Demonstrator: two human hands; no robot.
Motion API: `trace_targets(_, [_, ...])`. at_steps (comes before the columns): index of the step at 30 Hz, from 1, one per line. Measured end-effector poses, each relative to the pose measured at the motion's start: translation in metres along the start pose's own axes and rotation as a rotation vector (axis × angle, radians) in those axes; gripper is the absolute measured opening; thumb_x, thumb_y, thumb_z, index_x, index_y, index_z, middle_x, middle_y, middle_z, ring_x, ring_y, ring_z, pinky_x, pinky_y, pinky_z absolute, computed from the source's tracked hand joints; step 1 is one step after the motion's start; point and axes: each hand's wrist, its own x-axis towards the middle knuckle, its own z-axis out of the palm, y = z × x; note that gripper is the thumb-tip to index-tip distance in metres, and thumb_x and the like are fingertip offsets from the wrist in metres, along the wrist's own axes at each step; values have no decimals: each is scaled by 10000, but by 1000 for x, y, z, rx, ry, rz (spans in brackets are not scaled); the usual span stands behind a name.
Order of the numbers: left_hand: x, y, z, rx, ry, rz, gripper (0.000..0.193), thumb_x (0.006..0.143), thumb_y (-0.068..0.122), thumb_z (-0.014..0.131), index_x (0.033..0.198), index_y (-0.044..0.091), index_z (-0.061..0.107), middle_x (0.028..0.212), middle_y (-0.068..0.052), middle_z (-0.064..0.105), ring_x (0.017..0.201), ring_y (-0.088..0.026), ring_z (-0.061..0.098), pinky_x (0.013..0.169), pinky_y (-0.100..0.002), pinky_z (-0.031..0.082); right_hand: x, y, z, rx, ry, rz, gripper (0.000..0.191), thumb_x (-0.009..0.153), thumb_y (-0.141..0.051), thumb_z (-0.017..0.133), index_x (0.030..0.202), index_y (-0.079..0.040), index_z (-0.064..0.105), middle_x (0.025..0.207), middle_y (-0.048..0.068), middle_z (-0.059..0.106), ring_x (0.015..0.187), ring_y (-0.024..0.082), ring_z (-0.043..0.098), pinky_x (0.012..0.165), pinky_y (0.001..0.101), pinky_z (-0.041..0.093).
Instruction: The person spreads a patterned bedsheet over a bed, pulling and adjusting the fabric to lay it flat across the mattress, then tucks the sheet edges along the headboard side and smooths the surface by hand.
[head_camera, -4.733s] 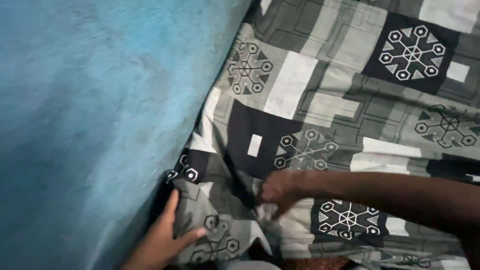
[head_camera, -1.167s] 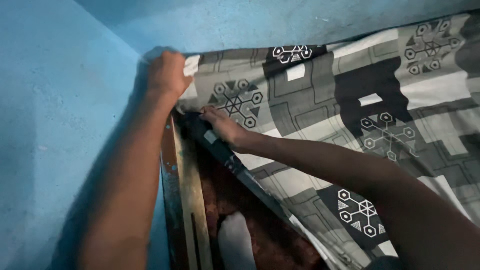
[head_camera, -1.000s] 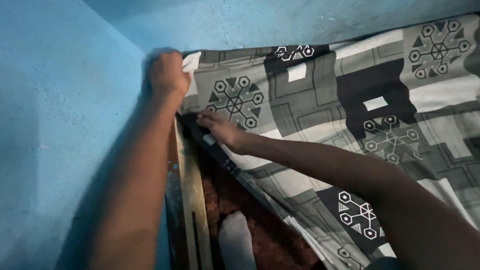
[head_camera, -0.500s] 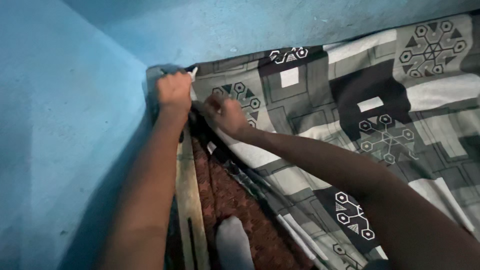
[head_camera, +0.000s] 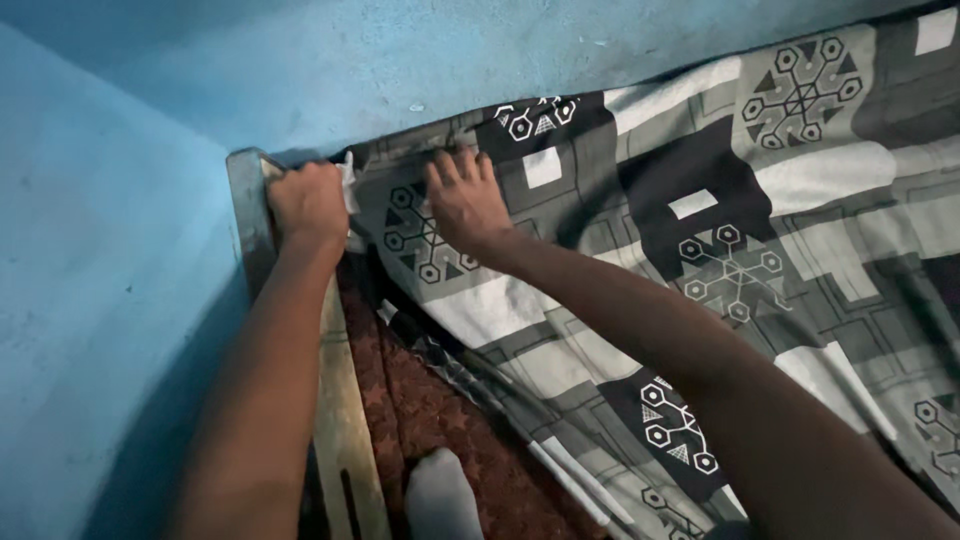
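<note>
Gripping the patterned bedsheet (head_camera: 700, 250) corner at the bed frame (head_camera: 245, 200), the left hand (head_camera: 310, 205) is fisted; right hand (head_camera: 465, 200) presses flat, fingers apart, beside the blue wall (head_camera: 100, 300).

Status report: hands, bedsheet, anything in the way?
Left hand fisted on sheet corner. Right hand flat on patterned sheet. Wooden bed frame and blue wall close alongside.

Walls (head_camera: 130, 330) are closing in left of and beyond the left grip (head_camera: 308, 205); sheet (head_camera: 760, 260) rightward is lying open.
</note>
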Motion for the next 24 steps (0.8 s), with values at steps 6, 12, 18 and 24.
trace_targets(6, [7, -2, 2, -16, -28, 0, 167, 916, 92, 659, 967, 118, 816, 1083, -137, 759, 1011, -345, 725, 781, -448, 589, 8, 21, 4, -275, 63, -114, 589, 862, -181, 617, 1414, 7, 530, 1531, 241, 407, 1416, 476, 350, 1138, 634, 286])
trace_targets(12, [-7, -5, -5, 120, 33, 74, 328, 815, 144, 721, 1130, 60, 760, 1353, -170, 609, 1259, -408, 540, 976, -460, 507, 28, 27, 9, -348, 49, -179, 534, 925, -145, 614, 1428, 30, 574, 1331, 242, 556, 1309, 439, 480, 1168, 649, 308])
trace_targets(18, [-6, -12, 8, 16, 79, 133, 470, 790, 147, 700, 1246, 36, 690, 1265, -204, 651, 1205, -376, 561, 1036, -470, 435, 40, 24, 11, -296, -90, -173, 308, 893, -126, 604, 1176, -7, 630, 1194, 217, 638, 1199, 393, 580, 1101, 566, 396])
trace_targets(24, [-20, -16, 19, -131, 88, 191, 244, 974, 193, 595, 1135, 68, 730, 1183, -148, 706, 1226, -338, 570, 1075, -534, 402, 18, 27, 12, -255, -110, -288, 385, 919, -203, 601, 1242, 5, 619, 1181, 248, 642, 1130, 393, 606, 1081, 566, 398])
